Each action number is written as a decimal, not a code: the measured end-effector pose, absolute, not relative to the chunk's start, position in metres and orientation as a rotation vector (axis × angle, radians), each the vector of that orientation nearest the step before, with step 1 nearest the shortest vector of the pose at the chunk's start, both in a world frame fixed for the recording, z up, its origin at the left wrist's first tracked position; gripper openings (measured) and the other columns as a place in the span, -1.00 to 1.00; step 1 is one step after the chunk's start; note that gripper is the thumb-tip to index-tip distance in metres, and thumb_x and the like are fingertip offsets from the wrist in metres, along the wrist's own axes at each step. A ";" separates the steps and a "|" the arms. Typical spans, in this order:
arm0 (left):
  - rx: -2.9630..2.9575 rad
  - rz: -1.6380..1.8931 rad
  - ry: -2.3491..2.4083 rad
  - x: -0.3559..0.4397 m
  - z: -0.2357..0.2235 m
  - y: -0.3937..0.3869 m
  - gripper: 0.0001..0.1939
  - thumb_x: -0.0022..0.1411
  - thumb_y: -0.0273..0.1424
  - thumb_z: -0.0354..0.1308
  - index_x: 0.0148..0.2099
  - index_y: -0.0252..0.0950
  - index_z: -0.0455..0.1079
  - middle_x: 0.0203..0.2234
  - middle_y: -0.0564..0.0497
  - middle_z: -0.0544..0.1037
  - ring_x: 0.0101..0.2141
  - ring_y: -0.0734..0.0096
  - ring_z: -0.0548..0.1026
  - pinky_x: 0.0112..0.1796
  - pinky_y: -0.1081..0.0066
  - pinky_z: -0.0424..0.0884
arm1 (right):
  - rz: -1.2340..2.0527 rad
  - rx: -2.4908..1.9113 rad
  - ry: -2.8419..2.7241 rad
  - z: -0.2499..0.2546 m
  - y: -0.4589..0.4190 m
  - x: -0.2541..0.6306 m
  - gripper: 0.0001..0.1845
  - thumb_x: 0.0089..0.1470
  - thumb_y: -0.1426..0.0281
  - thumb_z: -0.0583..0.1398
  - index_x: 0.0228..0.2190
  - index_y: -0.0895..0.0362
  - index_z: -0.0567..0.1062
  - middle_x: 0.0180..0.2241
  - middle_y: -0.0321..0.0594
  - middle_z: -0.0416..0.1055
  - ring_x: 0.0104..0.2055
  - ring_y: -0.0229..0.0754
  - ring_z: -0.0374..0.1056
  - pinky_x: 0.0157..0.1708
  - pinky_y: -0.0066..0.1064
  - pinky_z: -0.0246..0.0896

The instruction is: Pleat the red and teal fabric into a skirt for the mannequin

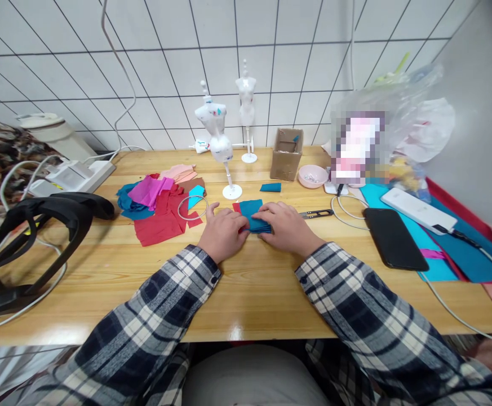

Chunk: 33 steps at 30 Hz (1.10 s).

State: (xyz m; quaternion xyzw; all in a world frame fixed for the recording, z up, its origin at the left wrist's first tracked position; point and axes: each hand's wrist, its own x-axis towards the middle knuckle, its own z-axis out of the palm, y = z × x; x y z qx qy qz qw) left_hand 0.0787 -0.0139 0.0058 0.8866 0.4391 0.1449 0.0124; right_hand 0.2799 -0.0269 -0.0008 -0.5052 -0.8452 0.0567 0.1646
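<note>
Both hands rest on the wooden table over a folded teal piece of fabric. My left hand is curled, its fingertips pinching the fabric's left edge where a red scrap shows underneath. My right hand lies on the fabric's right side, fingers bent and pressing it down. A thin wire ring lies just left of my left hand, on a pile of red, pink and blue fabric scraps.
Two small white mannequins stand behind the fabric. A cardboard box, pink bowl, thread snips, black phone and white power bank are to the right. A black headset sits left.
</note>
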 end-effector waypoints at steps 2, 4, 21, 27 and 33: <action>2.772 0.450 1.370 0.078 0.006 -0.014 -0.89 0.18 -0.37 0.11 -0.33 -0.18 0.47 -0.38 0.00 0.59 -0.21 0.14 0.46 0.13 -0.13 -0.09 | 0.195 -1.423 -2.436 0.001 -0.029 0.278 -0.59 0.02 0.27 0.28 -0.05 0.02 0.51 -0.03 -0.16 0.40 -0.04 -0.03 0.25 -0.10 -0.25 0.09; 2.778 0.454 1.365 0.078 0.006 -0.014 -0.87 0.19 -0.37 0.10 -0.33 -0.18 0.47 -0.39 0.00 0.58 -0.21 0.15 0.46 0.13 -0.13 -0.09 | 0.212 -1.413 -2.469 0.003 -0.029 0.276 -0.61 0.02 0.23 0.28 -0.07 0.01 0.52 -0.09 -0.17 0.43 -0.09 -0.04 0.26 -0.13 -0.26 0.09; 2.401 0.452 1.336 0.064 -0.008 0.005 -0.84 0.17 -0.23 0.19 -0.25 -0.09 0.56 -0.36 0.09 0.65 -0.24 0.26 0.53 0.16 -0.04 -0.01 | 0.616 -1.521 -2.246 -0.010 -0.018 0.288 -0.82 0.13 0.34 0.20 -0.30 0.03 0.63 -0.34 -0.30 0.56 -0.31 -0.25 0.40 -0.35 -0.45 0.15; 2.320 0.454 1.319 0.066 -0.008 0.006 -0.78 0.20 -0.23 0.12 -0.22 -0.15 0.56 -0.37 0.05 0.65 -0.28 0.28 0.54 0.05 0.12 0.23 | 0.693 -1.580 -2.097 -0.010 -0.018 0.287 -0.88 0.07 0.36 0.24 -0.31 0.04 0.58 -0.40 -0.36 0.54 -0.36 -0.28 0.40 -0.40 -0.49 0.12; 2.433 0.442 1.445 0.072 -0.005 0.000 -0.79 0.24 -0.31 0.08 -0.24 -0.10 0.57 -0.33 0.02 0.64 -0.20 0.13 0.50 0.09 -0.12 0.03 | 0.634 -1.670 -2.125 -0.005 -0.016 0.283 -0.91 0.03 0.39 0.22 -0.42 0.05 0.57 -0.43 -0.35 0.54 -0.38 -0.27 0.39 -0.43 -0.48 0.08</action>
